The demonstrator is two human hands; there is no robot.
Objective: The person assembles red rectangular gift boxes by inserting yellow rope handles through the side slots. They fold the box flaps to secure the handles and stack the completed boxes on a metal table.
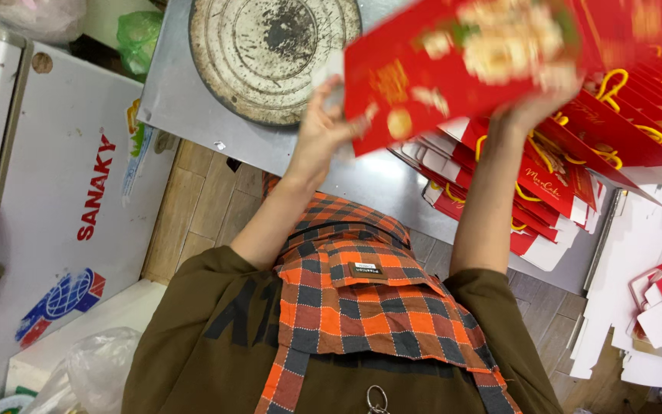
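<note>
Held thing: red flat-folded gift bag [469, 65], long axis running left-right (blurred).
Left hand [323, 126]: fingers closed on its left end.
Right hand [534, 103]: fingers closed under its right part.
Below: stack of red bags [576, 184].

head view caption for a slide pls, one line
Both hands, left hand and right hand, lift a red printed carton above a fanned stack of flat red cartons.

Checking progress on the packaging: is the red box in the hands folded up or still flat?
Mostly flat: the red box shows as a broad blurred panel held between left hand and right hand; any partial fold is unclear.
</note>
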